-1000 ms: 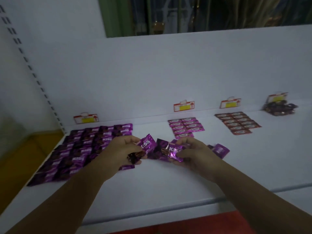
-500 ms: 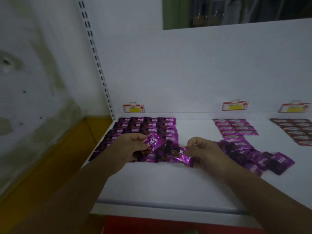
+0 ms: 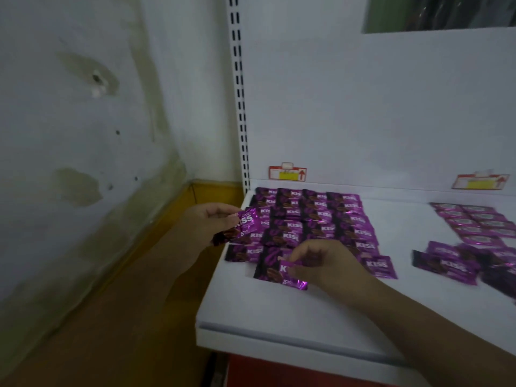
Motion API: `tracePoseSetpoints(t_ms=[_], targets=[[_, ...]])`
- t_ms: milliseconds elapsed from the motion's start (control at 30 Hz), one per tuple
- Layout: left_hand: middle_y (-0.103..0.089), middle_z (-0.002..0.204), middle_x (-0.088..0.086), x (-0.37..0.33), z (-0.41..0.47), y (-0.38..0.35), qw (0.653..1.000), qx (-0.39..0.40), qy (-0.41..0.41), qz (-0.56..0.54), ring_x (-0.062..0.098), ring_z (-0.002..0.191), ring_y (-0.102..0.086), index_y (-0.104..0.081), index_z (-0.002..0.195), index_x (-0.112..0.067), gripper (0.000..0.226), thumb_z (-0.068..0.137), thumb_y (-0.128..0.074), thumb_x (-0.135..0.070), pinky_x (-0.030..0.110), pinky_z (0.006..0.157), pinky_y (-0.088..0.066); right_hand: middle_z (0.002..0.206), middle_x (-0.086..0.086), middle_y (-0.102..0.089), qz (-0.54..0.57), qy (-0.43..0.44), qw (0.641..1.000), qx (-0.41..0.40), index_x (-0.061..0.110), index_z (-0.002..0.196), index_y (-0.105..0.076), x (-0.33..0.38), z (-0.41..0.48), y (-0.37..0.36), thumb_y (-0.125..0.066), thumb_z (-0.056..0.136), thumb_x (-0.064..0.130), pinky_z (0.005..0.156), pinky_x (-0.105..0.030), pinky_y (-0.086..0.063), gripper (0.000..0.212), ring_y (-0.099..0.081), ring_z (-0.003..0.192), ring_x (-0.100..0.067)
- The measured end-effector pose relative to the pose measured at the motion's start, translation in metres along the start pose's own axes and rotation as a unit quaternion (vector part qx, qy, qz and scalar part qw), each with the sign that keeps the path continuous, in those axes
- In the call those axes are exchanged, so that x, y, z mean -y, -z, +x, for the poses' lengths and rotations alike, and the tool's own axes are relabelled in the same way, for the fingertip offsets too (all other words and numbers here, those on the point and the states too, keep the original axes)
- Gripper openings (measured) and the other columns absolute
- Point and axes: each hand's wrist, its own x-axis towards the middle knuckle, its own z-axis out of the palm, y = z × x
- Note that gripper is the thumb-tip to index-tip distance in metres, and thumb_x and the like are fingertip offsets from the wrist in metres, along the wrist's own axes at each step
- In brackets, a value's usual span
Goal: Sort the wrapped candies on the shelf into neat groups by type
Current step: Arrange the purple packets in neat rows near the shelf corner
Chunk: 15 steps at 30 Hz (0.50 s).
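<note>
My left hand hovers just off the shelf's left end and grips a small stack of purple Kiss candies. My right hand pinches one purple Kiss candy down on the white shelf, at the front edge of the neat block of purple Kiss candies. A loose heap of the same purple candies lies to the right. Behind that heap sits a tidy group of lighter pink-purple candies.
Red and yellow price tags hang on the shelf's back panel. A slotted white upright bounds the shelf on the left. Beyond it are a stained wall and brown floor.
The view has swung left, so the shelf now fills the right half. My right hand has lowered its candy to the front of the block; my left hand has drifted off the shelf's left end.
</note>
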Motion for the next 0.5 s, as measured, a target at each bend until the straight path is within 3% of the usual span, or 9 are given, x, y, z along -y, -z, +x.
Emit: tracePoseSetpoints(t_ms=[100,233,367,433,500], targets=[[-0.073,0.085,-0.005,0.006,0.003,0.016,1.0,-0.002,0.0,0.002,0.011,0.08,-0.069,-0.069,0.092,-0.024,0.011,0.084,-0.063,-0.019,0.022,0.064,-0.052,0.072,0.015,-0.07,-0.04,0.013,0.999,0.014,0.032,0.066,-0.07,0.007,0.009,-0.022,-0.076,0.074,0.011,0.062,-0.01,-0.047,0.024,-0.064,0.065,0.001],[-0.072,0.083,-0.008,0.013,0.006,0.027,1.0,0.006,0.002,0.002,0.008,0.078,-0.069,-0.069,0.089,-0.028,0.011,0.084,-0.064,-0.02,0.019,0.061,-0.051,0.077,0.018,-0.068,-0.123,0.038,0.992,0.003,0.034,0.073,-0.069,0.01,0.02,-0.048,-0.075,0.077,0.017,0.069,-0.008,-0.047,0.018,-0.062,0.072,0.005],[-0.072,0.084,-0.005,0.019,0.009,0.034,1.0,0.015,0.006,0.008,0.011,0.081,-0.068,-0.07,0.088,-0.029,0.01,0.084,-0.064,-0.021,0.02,0.063,-0.051,0.082,0.021,-0.063,-0.257,0.141,0.956,0.002,0.028,0.09,-0.073,0.01,0.025,-0.057,-0.071,0.08,0.025,0.07,-0.003,-0.04,0.011,-0.053,0.075,0.009],[-0.072,0.086,-0.003,0.02,0.011,0.037,1.0,0.014,0.011,0.003,0.015,0.084,-0.068,-0.07,0.088,-0.028,0.011,0.084,-0.064,-0.02,0.025,0.067,-0.052,0.088,0.013,-0.069,-0.301,0.181,0.936,0.007,0.026,0.095,-0.074,0.009,0.026,-0.057,-0.07,0.081,0.027,0.073,-0.005,-0.036,0.015,-0.05,0.076,0.006],[-0.072,0.087,-0.002,0.019,0.012,0.037,1.0,0.013,0.018,-0.001,0.017,0.086,-0.067,-0.071,0.086,-0.027,0.013,0.085,-0.062,-0.017,0.027,0.068,-0.052,0.093,0.007,-0.071,-0.328,0.208,0.921,0.007,0.022,0.096,-0.074,0.007,0.027,-0.057,-0.07,0.081,0.028,0.077,-0.015,-0.042,0.016,-0.054,0.084,-0.006]])
